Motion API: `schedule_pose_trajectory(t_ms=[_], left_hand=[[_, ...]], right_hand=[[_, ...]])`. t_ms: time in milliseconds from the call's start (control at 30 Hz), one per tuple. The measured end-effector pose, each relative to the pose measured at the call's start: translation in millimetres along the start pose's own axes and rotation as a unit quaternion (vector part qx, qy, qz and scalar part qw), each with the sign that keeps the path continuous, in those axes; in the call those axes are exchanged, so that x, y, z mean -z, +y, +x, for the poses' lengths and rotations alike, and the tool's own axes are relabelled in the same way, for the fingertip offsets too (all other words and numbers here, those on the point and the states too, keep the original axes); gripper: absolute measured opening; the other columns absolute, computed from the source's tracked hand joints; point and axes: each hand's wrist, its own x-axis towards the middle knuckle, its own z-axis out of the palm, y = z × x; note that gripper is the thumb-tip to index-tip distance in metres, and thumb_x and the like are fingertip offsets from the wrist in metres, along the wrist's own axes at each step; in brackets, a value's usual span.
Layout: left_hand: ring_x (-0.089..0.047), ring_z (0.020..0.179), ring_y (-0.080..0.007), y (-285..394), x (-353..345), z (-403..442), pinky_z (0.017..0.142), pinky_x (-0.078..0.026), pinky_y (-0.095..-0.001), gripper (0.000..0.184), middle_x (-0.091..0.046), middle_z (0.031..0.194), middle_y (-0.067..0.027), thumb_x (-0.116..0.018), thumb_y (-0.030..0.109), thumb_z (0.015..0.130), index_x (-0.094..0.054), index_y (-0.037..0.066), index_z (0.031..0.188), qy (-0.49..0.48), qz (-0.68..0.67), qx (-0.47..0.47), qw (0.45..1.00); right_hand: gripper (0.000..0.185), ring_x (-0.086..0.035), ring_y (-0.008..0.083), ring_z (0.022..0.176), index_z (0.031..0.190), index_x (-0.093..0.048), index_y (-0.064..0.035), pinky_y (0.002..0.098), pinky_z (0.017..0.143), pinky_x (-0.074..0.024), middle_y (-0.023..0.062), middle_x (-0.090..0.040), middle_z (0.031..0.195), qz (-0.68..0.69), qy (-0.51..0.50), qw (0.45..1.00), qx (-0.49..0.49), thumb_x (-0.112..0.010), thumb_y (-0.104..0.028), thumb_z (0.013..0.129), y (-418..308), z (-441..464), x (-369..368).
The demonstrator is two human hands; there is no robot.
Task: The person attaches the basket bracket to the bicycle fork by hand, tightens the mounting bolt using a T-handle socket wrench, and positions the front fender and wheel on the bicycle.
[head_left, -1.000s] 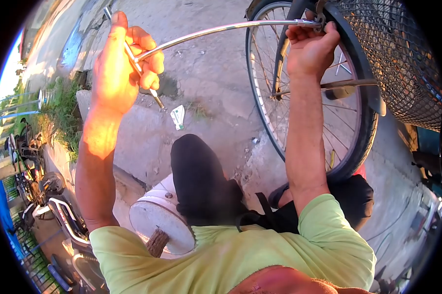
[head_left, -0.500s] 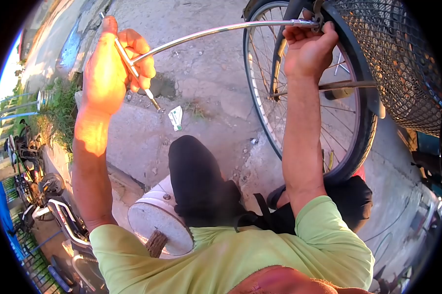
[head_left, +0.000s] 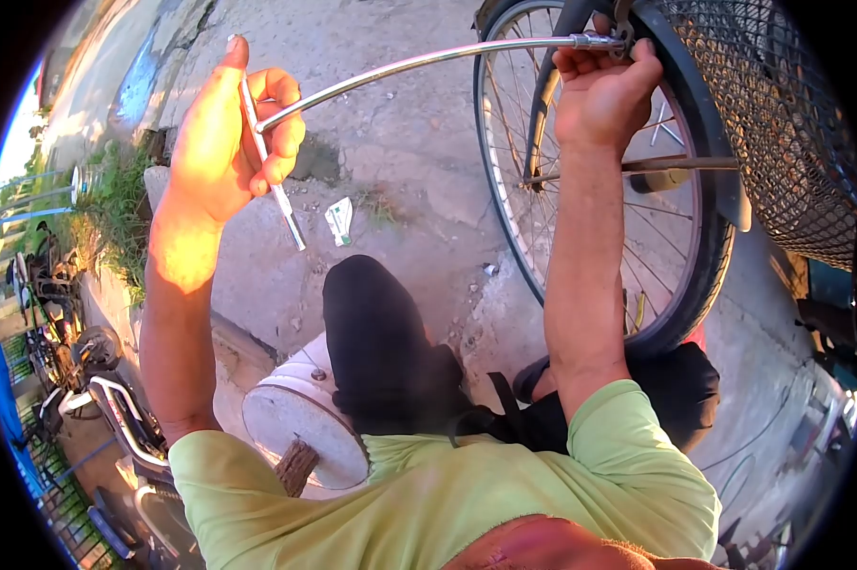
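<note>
A long T-handle socket wrench (head_left: 419, 63) runs across the upper part of the view, its shaft looking curved through the wide lens. My left hand (head_left: 224, 142) is closed loosely round the crossbar, thumb along its upper part and fingers curled by the shaft. The wrench's socket end meets a small metal bracket (head_left: 622, 30) above the bicycle's front wheel (head_left: 504, 190). There, my right hand (head_left: 599, 100) has its fingers curled around the socket end and bracket, palm turned up. What its fingertips touch behind the socket is partly hidden.
A wire mesh basket (head_left: 771, 123) and the black mudguard (head_left: 709, 104) are close beside my right hand. Below my left arm stands a white round drum (head_left: 305, 437). A torn white-and-green wrapper (head_left: 339, 221) lies on the concrete. Parked two-wheelers (head_left: 124, 418) stand at the left.
The wrench's crossbar has turned a little more upright, and its lower end reaches farther down. My left hand has shifted slightly right with it. My right hand stays at the socket end.
</note>
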Motion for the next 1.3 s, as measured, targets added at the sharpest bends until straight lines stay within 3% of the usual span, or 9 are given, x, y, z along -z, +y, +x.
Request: schedule_pose_trajectory(t_ms=[333, 433, 600, 833, 933, 1133, 1233, 1300], left_hand=[[-0.05, 0.038, -0.0172, 2, -1, -1, 0.032, -0.033, -0.0262, 0.064, -0.058, 0.059, -0.0097, -0.031, 0.062, 0.101, -0.058, 0.005, 0.09, 0.008, 0.004, 0.001, 1.0], [-0.049, 0.038, -0.0168, 1, -1, 1, 0.032, -0.032, -0.0261, 0.062, -0.057, 0.058, -0.0092, -0.034, 0.062, 0.1, -0.057, 0.006, 0.089, 0.026, 0.025, 0.002, 0.999], [-0.045, 0.037, -0.0137, -3, -19, 1, 0.033, -0.031, -0.025, 0.05, -0.055, 0.056, -0.0068, -0.05, 0.055, 0.098, -0.056, 0.006, 0.086, 0.113, 0.066, -0.002, 0.991], [-0.037, 0.039, -0.0067, 4, -46, -6, 0.038, -0.03, -0.0217, 0.03, -0.048, 0.055, 0.0013, -0.07, 0.031, 0.092, -0.057, 0.005, 0.083, 0.08, 0.109, -0.096, 0.986], [-0.04, 0.04, -0.0062, -13, -22, 10, 0.038, -0.031, -0.0219, 0.027, -0.05, 0.055, 0.0008, -0.073, 0.025, 0.09, -0.059, 0.003, 0.085, 0.085, 0.182, -0.198, 0.959], [-0.044, 0.041, -0.0057, -23, -27, 14, 0.038, -0.032, -0.0225, 0.023, -0.053, 0.055, -0.0003, -0.075, 0.018, 0.089, -0.06, 0.0, 0.092, 0.146, 0.239, -0.329, 0.902], [-0.044, 0.043, -0.0057, -24, -17, 17, 0.039, -0.033, -0.0223, 0.018, -0.053, 0.056, -0.0002, -0.07, 0.016, 0.093, -0.061, 0.001, 0.095, 0.094, 0.23, -0.36, 0.899], [-0.043, 0.044, -0.0054, -27, -9, 18, 0.041, -0.033, -0.0221, 0.016, -0.052, 0.057, -0.0001, -0.065, 0.017, 0.096, -0.062, 0.001, 0.097, 0.046, 0.191, -0.332, 0.923]], right_hand=[[0.052, -0.062, 0.0202, 0.072, 0.104, -0.065, -0.002, 0.0377, 0.069, -0.0515, 0.0077, -0.065, 0.082, -0.001, -0.001, 1.0, 0.0, -0.035, -0.044, 0.098, 0, 0, -1], [0.053, -0.062, 0.0203, 0.072, 0.104, -0.065, -0.0018, 0.0378, 0.069, -0.052, 0.008, -0.065, 0.082, -0.005, -0.003, 1.0, 0.009, -0.035, -0.045, 0.099, 2, -1, 1], [0.054, -0.062, 0.0202, 0.071, 0.106, -0.065, -0.002, 0.0378, 0.069, -0.0525, 0.0089, -0.065, 0.083, -0.005, -0.012, 1.0, 0.017, -0.034, -0.047, 0.1, 3, -4, 1], [0.055, -0.063, 0.0193, 0.07, 0.106, -0.065, -0.0031, 0.0371, 0.07, -0.0531, 0.0078, -0.066, 0.081, -0.005, -0.018, 0.999, 0.026, -0.033, -0.047, 0.101, 5, -5, 1], [0.056, -0.063, 0.0188, 0.07, 0.106, -0.065, -0.003, 0.0365, 0.07, -0.0534, 0.0076, -0.065, 0.079, -0.01, -0.022, 1.0, 0.016, -0.033, -0.048, 0.102, 5, -4, 3], [0.058, -0.062, 0.0182, 0.07, 0.106, -0.065, -0.0027, 0.0345, 0.07, -0.0535, 0.0071, -0.064, 0.079, 0.006, -0.027, 0.999, 0.02, -0.034, -0.051, 0.102, 7, -3, 4], [0.057, -0.062, 0.0182, 0.069, 0.106, -0.065, -0.0027, 0.0344, 0.07, -0.0537, 0.0074, -0.065, 0.08, 0.014, -0.02, 1.0, 0.019, -0.034, -0.051, 0.102, 8, -3, 4], [0.057, -0.062, 0.0183, 0.069, 0.107, -0.064, -0.003, 0.0344, 0.07, -0.0537, 0.0073, -0.065, 0.081, 0.01, -0.014, 1.0, 0.021, -0.035, -0.051, 0.102, 8, -4, 2]])
